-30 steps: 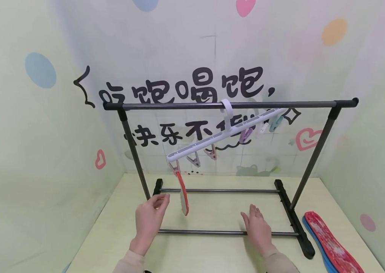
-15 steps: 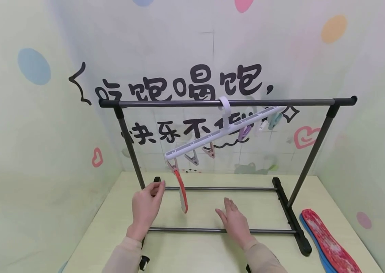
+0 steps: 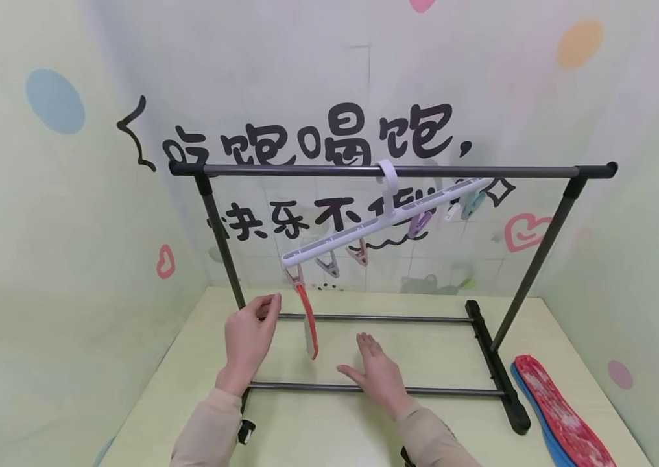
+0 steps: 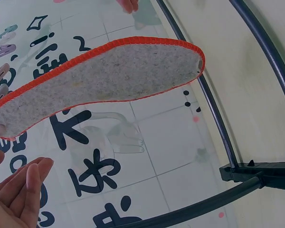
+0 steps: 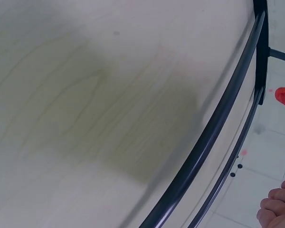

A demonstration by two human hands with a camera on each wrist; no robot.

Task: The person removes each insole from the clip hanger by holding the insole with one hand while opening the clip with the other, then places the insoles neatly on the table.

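A grey insole (image 4: pixel 114 71) with red edging hangs from a pale pink clip (image 3: pixel 294 276) at the lower left end of a tilted lavender hanger (image 3: pixel 359 230). My left hand (image 3: pixel 250 334) is raised just left of the insole, its fingers loosely bent with nothing between them. In the left wrist view its fingers (image 4: pixel 26 190) are below the clipped end, apart from it. To the right of the insole, lower down, my right hand (image 3: pixel 381 375) has straight fingers and a spread thumb, and holds nothing. Only curled-looking fingertips (image 5: pixel 275 206) of that hand show in the right wrist view.
The hanger hooks over the top bar (image 3: pixel 283 170) of a dark metal rack standing on the table (image 3: pixel 318 434). Several other clips, including a purple clip (image 3: pixel 420 224), hang along it unused. A red patterned insole (image 3: pixel 563 415) with blue below lies right of the rack.
My right hand has moved left toward the hanging insole. My left hand has shifted slightly up and left. The insole stays hanging from its clip.
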